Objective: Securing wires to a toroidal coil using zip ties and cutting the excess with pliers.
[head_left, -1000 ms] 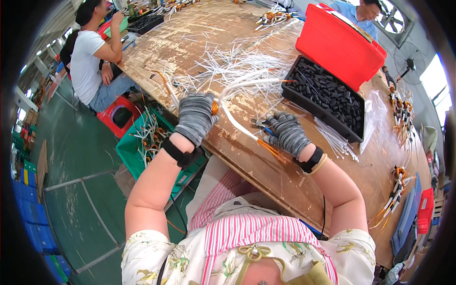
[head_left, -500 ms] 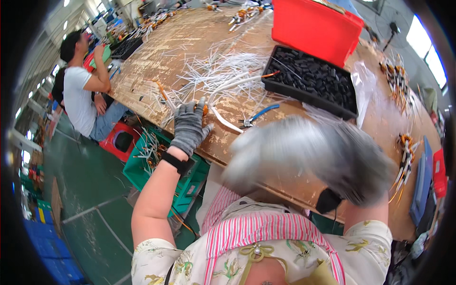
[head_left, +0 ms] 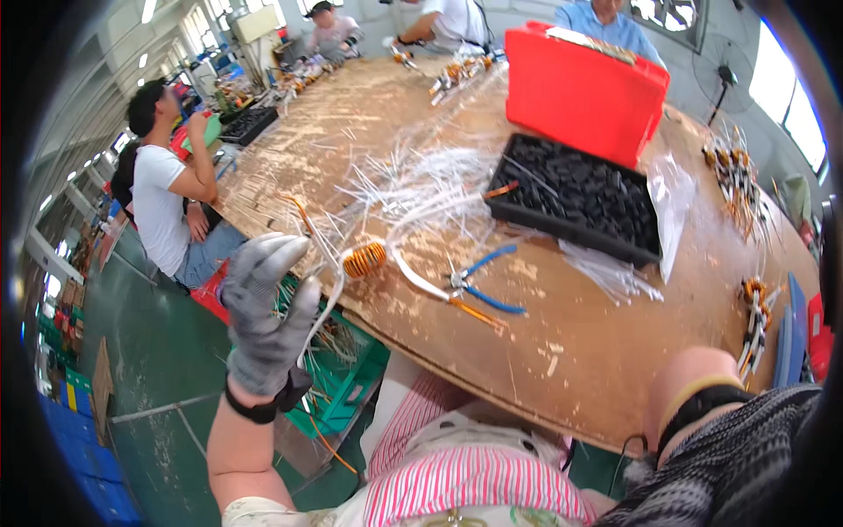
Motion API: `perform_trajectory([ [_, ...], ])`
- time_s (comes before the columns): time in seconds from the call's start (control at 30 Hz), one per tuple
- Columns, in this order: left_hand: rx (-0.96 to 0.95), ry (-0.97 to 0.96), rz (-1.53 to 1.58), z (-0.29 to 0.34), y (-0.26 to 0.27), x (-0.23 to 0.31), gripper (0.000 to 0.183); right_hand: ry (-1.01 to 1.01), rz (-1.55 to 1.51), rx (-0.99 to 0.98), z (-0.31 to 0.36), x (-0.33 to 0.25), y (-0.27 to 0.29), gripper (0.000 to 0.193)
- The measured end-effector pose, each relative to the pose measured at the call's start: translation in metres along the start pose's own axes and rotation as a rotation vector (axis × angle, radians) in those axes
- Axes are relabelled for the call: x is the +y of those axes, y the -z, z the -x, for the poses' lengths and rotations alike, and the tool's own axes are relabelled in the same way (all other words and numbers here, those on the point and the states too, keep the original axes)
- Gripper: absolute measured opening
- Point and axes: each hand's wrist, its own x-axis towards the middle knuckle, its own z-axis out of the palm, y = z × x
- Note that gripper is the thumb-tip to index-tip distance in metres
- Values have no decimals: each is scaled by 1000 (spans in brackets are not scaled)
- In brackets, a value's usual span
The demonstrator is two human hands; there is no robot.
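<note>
My left hand (head_left: 268,307), in a grey glove, is raised at the table edge. Its fingers are bent and stand apart from the thumb, holding nothing I can see. Beside the thumb runs a white-sleeved lead of a copper-wound ring coil (head_left: 364,260), which lies on the table. Another of its leads ends in a bare copper tip near the blue-handled cutting pliers (head_left: 470,281), lying spread. My right arm, in a dark knitted sleeve (head_left: 733,461), bends back at the lower right; the right hand is outside the picture.
A black tray (head_left: 571,241) of small black parts leans near a red bin (head_left: 584,92). White tubes (head_left: 421,180) lie scattered on the wooden table (head_left: 527,378). More coils (head_left: 753,316) lie at right; a green crate (head_left: 351,386) stands below. Co-workers sit around.
My left hand has come off the coil and moved left and down. The right hand, blurred over the table before, has swung out of view. The view has tilted up slightly.
</note>
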Motion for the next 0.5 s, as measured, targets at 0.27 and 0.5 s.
perform_trajectory([
  [0.27, 499, -198, 391, -26, 93, 45, 56, -57, 27, -152, -64, 8, 14, 58],
  [0.5, 411, -195, 529, -53, 89, 19, 55, -129, -10, -76, -254, -15, 0, 56],
])
